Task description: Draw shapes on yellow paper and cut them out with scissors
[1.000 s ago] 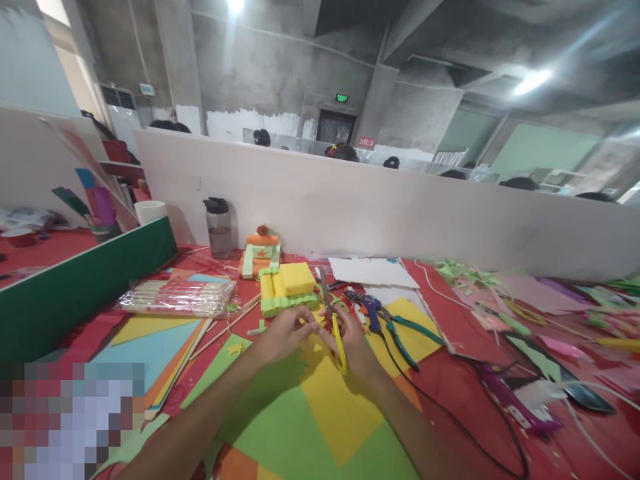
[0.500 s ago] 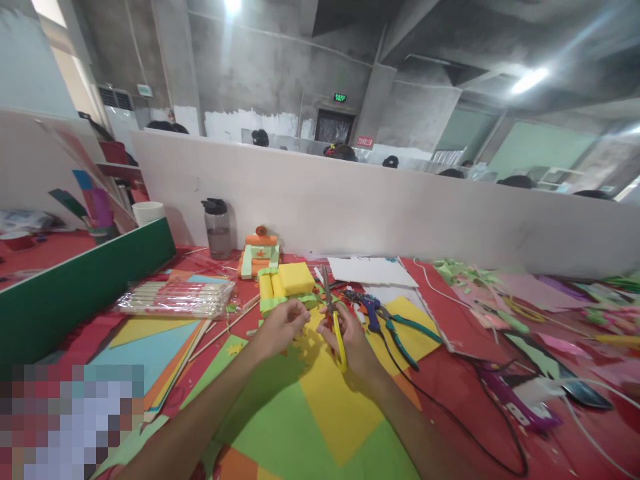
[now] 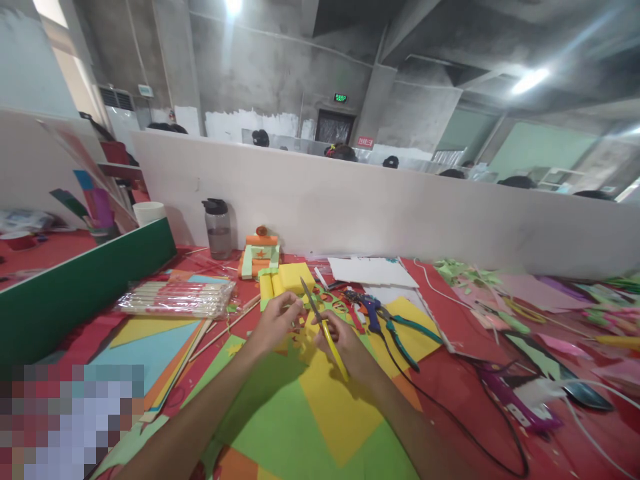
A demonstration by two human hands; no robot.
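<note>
My right hand (image 3: 338, 339) is closed around scissors (image 3: 312, 300) with yellow handles, their dark blades pointing up and to the left. Facing it, my left hand (image 3: 277, 323) has its fingers curled to the thumb; whatever is between them is too small to name. Under both hands lie yellow paper (image 3: 340, 413) and green paper (image 3: 265, 407). Just beyond them stand a yellow paper block (image 3: 297, 278) with rolled yellow tubes beside it and an orange and pale green paper model (image 3: 260, 255). Paper scraps (image 3: 336, 303) lie by the scissor blades.
Teal-handled pliers (image 3: 400, 330) and a blue glue gun (image 3: 371, 311) with a black cord lie to the right. At left are wrapped sticks (image 3: 175, 298), coloured sheets (image 3: 150, 353) and a water bottle (image 3: 218, 229). A white partition (image 3: 350, 207) runs behind the table.
The scissors have swung so their blades tip further left, towards my left hand. My left hand has shifted slightly left and up.
</note>
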